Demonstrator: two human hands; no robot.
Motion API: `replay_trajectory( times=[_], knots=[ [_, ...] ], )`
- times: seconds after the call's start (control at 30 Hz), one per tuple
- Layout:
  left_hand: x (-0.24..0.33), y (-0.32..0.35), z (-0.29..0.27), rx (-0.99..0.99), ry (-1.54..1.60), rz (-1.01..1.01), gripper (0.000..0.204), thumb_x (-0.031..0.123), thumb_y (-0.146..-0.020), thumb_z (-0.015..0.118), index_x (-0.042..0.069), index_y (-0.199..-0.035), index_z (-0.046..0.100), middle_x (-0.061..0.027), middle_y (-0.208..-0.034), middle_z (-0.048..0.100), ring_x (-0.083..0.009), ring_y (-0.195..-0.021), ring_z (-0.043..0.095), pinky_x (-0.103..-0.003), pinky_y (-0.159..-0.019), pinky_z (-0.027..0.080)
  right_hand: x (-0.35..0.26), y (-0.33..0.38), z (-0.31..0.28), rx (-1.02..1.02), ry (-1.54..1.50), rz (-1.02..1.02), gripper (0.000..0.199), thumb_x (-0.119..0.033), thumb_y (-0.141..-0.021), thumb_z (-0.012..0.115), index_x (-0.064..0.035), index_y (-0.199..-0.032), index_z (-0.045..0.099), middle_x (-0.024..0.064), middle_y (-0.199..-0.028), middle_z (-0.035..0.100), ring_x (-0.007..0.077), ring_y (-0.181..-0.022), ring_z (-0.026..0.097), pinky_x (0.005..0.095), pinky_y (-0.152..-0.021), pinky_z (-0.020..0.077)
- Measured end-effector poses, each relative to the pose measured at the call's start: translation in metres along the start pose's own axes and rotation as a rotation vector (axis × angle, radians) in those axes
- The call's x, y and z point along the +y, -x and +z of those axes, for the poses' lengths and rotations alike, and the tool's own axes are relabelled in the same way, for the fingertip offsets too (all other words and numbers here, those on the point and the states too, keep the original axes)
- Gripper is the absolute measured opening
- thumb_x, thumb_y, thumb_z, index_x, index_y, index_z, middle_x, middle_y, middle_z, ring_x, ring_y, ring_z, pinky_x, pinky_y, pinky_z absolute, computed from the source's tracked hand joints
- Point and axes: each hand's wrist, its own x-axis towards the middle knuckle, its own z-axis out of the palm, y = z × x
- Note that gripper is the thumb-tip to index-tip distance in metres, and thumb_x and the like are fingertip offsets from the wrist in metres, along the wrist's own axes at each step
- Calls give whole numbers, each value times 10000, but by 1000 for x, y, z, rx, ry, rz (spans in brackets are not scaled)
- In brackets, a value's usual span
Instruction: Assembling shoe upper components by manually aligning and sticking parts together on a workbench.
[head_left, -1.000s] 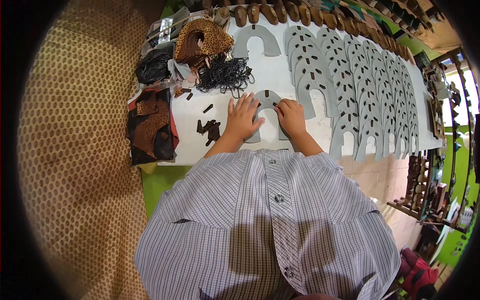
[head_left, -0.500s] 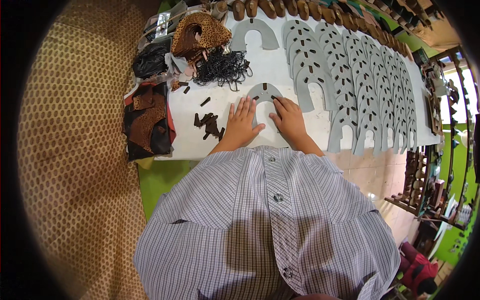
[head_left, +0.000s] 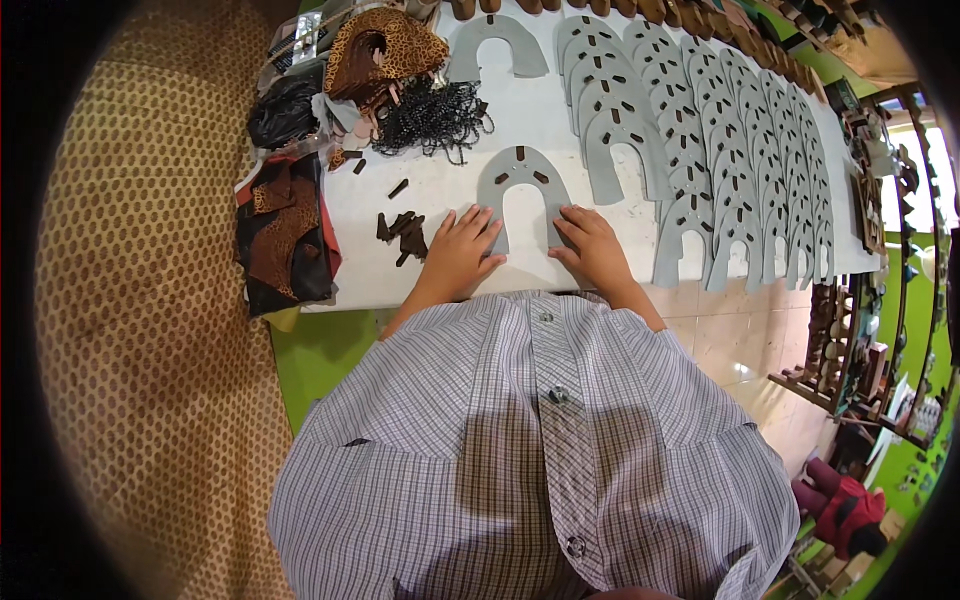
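A grey U-shaped piece (head_left: 520,168) lies on the white table in front of me, its curve away from me and its legs pointing my way. Three small dark brown strips (head_left: 520,154) sit on the curve. My left hand (head_left: 461,250) rests with its fingertips at the left leg, fingers out flat. Across from it, my right hand (head_left: 594,245) lies open with its fingertips on the right leg. A small pile of dark brown strips (head_left: 411,239) is left of my left hand, with a single strip (head_left: 398,189) farther back.
Overlapping rows of grey U-shaped pieces (head_left: 690,150) cover the right side. Another such piece (head_left: 500,42) lies at the back. Leopard-print material (head_left: 400,50), tangled black strands (head_left: 430,120) and a stack of scraps (head_left: 290,235) are at left. Brown shoe lasts (head_left: 690,18) line the far edge.
Both hands have slid from the curve toward me, down to the legs, uncovering the side strips. The camera view has shifted slightly.
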Motion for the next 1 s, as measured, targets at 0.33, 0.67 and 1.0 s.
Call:
replay_trajectory(
  times=[0.33,0.67,1.0],
  knots=[
    [17,-2,-8,301,13,42,143,120,-724,630,84,-862,640,-30,-916,642,-205,-885,597,-426,-902,406,-12,8,6,175,89,-70,249,-83,-680,633,-57,-928,637,65,-982,599,256,-959,551,380,-865,425],
    [44,-35,-49,417,76,37,124,110,-725,624,83,-845,640,-39,-880,643,-232,-834,589,-397,-820,421,3,5,-31,324,38,-69,192,-68,-687,632,-83,-876,656,59,-879,635,252,-836,588,370,-760,457],
    [92,-101,-93,520,197,-1,93,128,-768,625,61,-819,662,-76,-785,637,-234,-656,588,-326,-618,467,36,-7,-135,490,-6,-37,122,-41,-723,603,-38,-831,659,110,-818,641,292,-731,603,366,-661,478]
  ],
)
